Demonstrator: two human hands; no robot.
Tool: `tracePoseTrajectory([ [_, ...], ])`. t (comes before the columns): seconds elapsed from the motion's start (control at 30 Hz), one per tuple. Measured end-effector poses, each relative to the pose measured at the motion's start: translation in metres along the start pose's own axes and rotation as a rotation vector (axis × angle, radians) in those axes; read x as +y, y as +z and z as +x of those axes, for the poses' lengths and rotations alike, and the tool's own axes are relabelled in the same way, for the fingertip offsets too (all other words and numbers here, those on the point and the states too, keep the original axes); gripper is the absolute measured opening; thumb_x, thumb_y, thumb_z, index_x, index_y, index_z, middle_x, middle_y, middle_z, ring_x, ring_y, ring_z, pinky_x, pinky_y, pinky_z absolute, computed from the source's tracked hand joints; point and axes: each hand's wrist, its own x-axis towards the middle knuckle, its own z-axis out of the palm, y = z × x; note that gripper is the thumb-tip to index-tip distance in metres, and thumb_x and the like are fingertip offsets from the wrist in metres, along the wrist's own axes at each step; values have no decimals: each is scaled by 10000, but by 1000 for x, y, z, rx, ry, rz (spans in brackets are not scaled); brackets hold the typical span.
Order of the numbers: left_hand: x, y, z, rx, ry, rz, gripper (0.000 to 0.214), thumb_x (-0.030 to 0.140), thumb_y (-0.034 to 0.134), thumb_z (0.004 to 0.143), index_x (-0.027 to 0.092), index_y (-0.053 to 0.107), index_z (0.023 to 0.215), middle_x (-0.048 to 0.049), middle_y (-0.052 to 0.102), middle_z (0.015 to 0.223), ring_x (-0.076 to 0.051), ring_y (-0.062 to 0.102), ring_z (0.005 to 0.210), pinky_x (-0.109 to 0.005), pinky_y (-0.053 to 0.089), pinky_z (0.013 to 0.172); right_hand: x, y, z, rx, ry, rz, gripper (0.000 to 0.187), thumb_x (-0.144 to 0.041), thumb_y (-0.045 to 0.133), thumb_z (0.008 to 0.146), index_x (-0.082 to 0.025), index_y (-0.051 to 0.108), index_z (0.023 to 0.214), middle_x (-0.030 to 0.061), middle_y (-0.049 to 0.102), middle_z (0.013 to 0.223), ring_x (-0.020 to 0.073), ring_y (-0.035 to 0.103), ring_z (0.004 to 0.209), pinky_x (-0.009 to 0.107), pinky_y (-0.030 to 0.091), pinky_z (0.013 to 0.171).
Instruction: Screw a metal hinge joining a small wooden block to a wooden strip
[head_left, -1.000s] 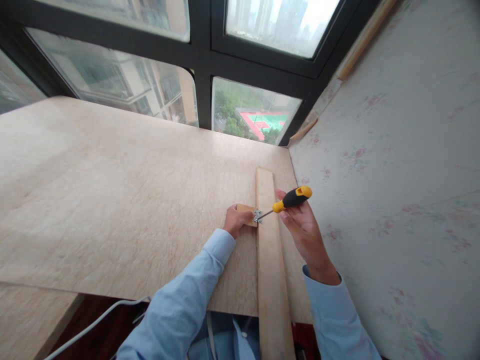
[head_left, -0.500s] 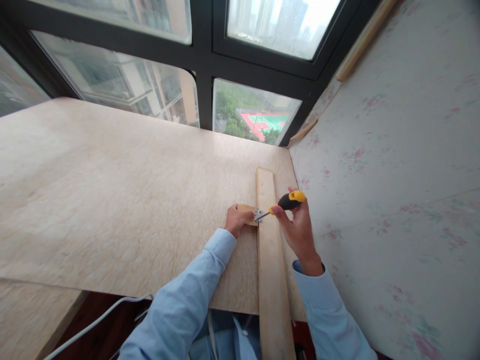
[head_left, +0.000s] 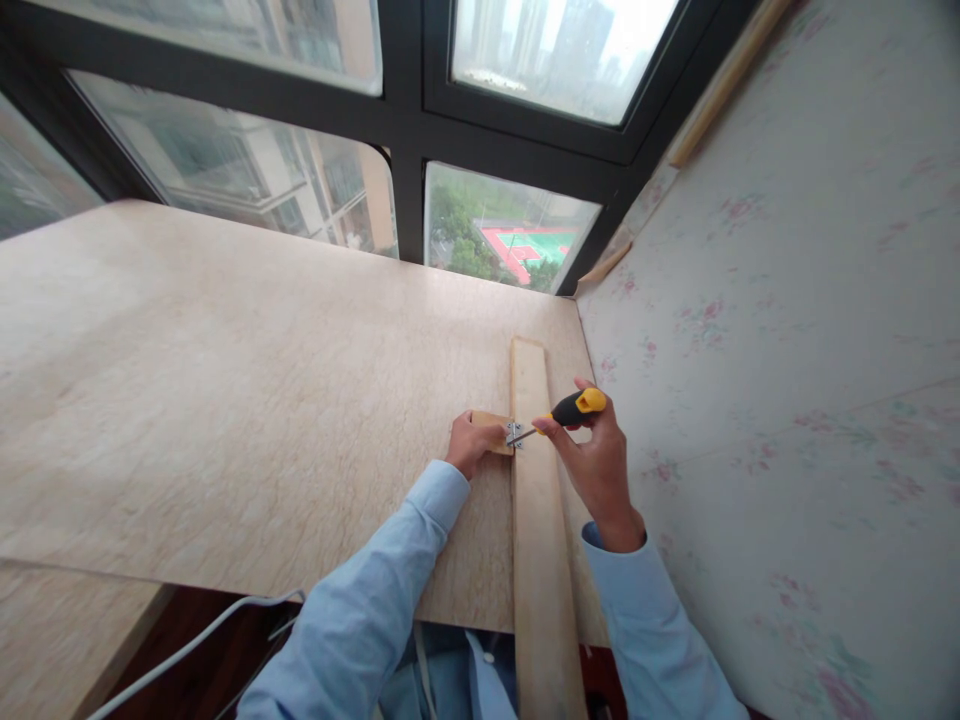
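A long pale wooden board (head_left: 536, 520) lies lengthwise on the beige marble-patterned tabletop (head_left: 225, 400). A small wooden block (head_left: 491, 422) sits against its left edge, joined by a small metal hinge (head_left: 514, 434). My left hand (head_left: 471, 442) is closed on the small block and presses it down. My right hand (head_left: 592, 455) grips a screwdriver with a yellow and black handle (head_left: 574, 407); its metal tip rests on the hinge.
A wall with faded flower wallpaper (head_left: 787, 350) rises close on the right. Dark-framed windows (head_left: 409, 130) stand behind the table. A white cable (head_left: 187, 645) hangs below the table's near edge. The board overhangs that edge toward me.
My right hand has drawn in to the left and closed further round the screwdriver handle, which now sits lower and nearer the hinge. My left hand has stayed on the block.
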Motion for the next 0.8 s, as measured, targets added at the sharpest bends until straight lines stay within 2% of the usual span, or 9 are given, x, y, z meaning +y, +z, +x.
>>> tracePoseTrajectory([
  [0.1, 0, 0, 1, -6, 0, -3, 281, 97, 760, 503, 151, 587, 718, -21, 665, 667, -177, 633, 608, -270, 507, 562, 5, 3, -1, -152, 4, 167, 727, -498, 719, 779, -229, 413, 1382, 123, 634, 1230, 246, 658, 1001, 445, 536, 918],
  [0.2, -1, 0, 1, -2, -2, 0, 291, 98, 768, 496, 153, 587, 717, -23, 667, 675, -183, 637, 619, -279, 510, 574, 8, 2, -3, -326, 5, 352, 526, -429, 619, 877, -270, 436, 1345, 102, 589, 1336, 223, 606, 1171, 423, 484, 1016],
  [0.27, -1, 0, 1, 2, -3, -2, 295, 97, 769, 495, 155, 582, 716, -23, 663, 673, -181, 630, 611, -285, 509, 572, 7, 1, -3, -320, 11, 326, 456, -413, 605, 887, -261, 489, 1302, 92, 646, 1246, 227, 638, 1111, 446, 490, 1008],
  [0.37, -1, 0, -1, -11, 4, -3, 286, 116, 770, 507, 161, 579, 716, -21, 658, 672, -180, 628, 606, -281, 506, 567, 4, 3, -2, -156, -8, 125, 570, -447, 717, 789, -244, 534, 1288, 83, 697, 1066, 253, 669, 930, 491, 538, 911],
  [0.47, -1, -1, -1, -18, 14, 3, 288, 139, 776, 507, 164, 584, 720, -18, 658, 674, -178, 632, 610, -269, 499, 558, 6, 9, -1, -72, -38, 39, 692, -483, 782, 708, -223, 540, 1302, 111, 666, 1116, 273, 642, 977, 503, 520, 933],
  [0.53, -2, -1, 0, -12, 19, 4, 294, 136, 774, 499, 159, 586, 725, -18, 660, 670, -176, 630, 607, -267, 499, 553, 9, 12, -3, -121, -35, 132, 719, -482, 747, 753, -226, 474, 1366, 127, 620, 1236, 275, 602, 1125, 498, 461, 1023],
  [0.63, -3, -1, 1, -9, 21, -3, 296, 123, 763, 495, 151, 589, 732, -20, 665, 670, -178, 631, 608, -277, 509, 561, 14, 11, -7, -264, -14, 380, 707, -437, 646, 862, -278, 313, 1466, 116, 513, 1423, 233, 499, 1310, 466, 379, 1113],
  [0.73, -3, -1, 2, -18, 20, -3, 303, 118, 762, 493, 150, 590, 741, -28, 673, 685, -185, 637, 621, -284, 515, 571, 14, 7, -9, -366, -1, 474, 639, -405, 586, 912, -294, 300, 1473, 103, 570, 1381, 217, 543, 1277, 468, 403, 1098],
  [0.8, -2, -1, 0, -26, 19, 8, 300, 127, 767, 499, 154, 590, 740, -33, 677, 696, -188, 642, 632, -281, 514, 573, 11, 6, -8, -316, 0, 373, 618, -413, 628, 884, -280, 379, 1434, 99, 646, 1273, 238, 623, 1169, 488, 445, 1057],
])
